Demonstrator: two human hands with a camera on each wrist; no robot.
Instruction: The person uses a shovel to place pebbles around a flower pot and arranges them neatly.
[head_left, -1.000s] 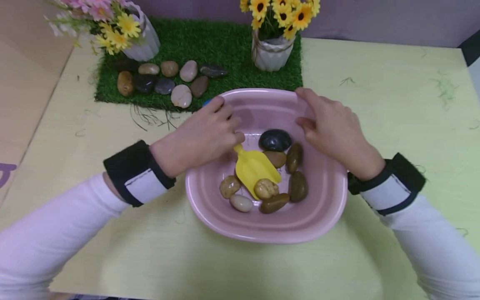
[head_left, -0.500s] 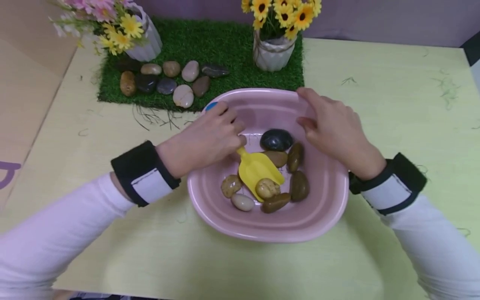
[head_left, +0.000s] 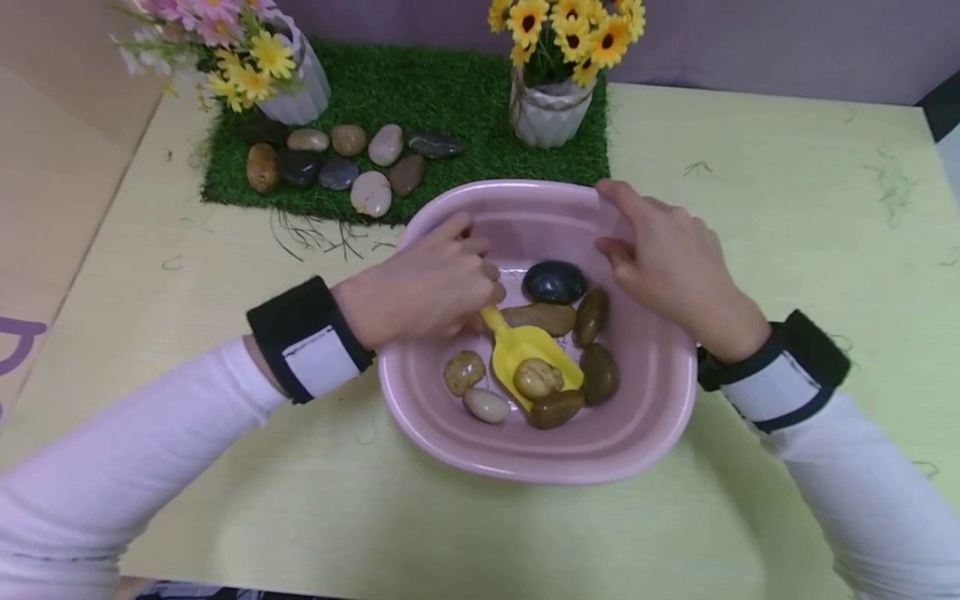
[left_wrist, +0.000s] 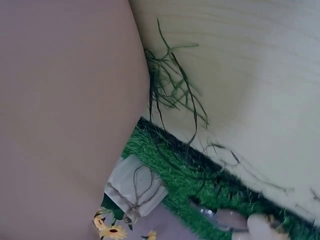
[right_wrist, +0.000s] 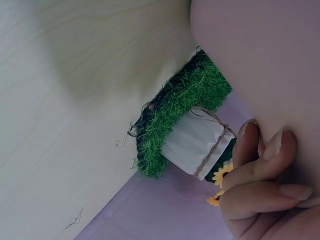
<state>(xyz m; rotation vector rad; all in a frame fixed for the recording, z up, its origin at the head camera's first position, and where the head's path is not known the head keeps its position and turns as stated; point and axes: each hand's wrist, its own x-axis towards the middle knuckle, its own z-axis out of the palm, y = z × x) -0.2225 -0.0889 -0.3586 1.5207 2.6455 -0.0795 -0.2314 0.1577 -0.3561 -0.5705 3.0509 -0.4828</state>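
A pink basin (head_left: pixel 457 442) sits on the pale yellow table and holds several pebbles, among them a black one (head_left: pixel 553 282). My left hand (head_left: pixel 438 283) grips the handle of a small yellow scoop (head_left: pixel 520 347) inside the basin; a tan pebble (head_left: pixel 537 377) lies in the scoop's blade. My right hand (head_left: pixel 660 250) holds the basin's far right rim, fingers curled over its edge (right_wrist: pixel 265 172). In the left wrist view the pink basin wall (left_wrist: pixel 65 115) fills the left side and the hand itself is out of sight.
A green turf mat (head_left: pixel 442 92) lies behind the basin with a row of several pebbles (head_left: pixel 371 193) on it. Two white flower pots stand on the mat, one at left (head_left: pixel 296 92) and one with sunflowers (head_left: pixel 551 108). Loose grass strands (head_left: pixel 307 237) litter the table.
My left hand has moved rightward and deeper into the basin, pushing the scoop under the tan pebble. A brown pebble beside the scoop shifted. The right hand has kept its hold on the rim.
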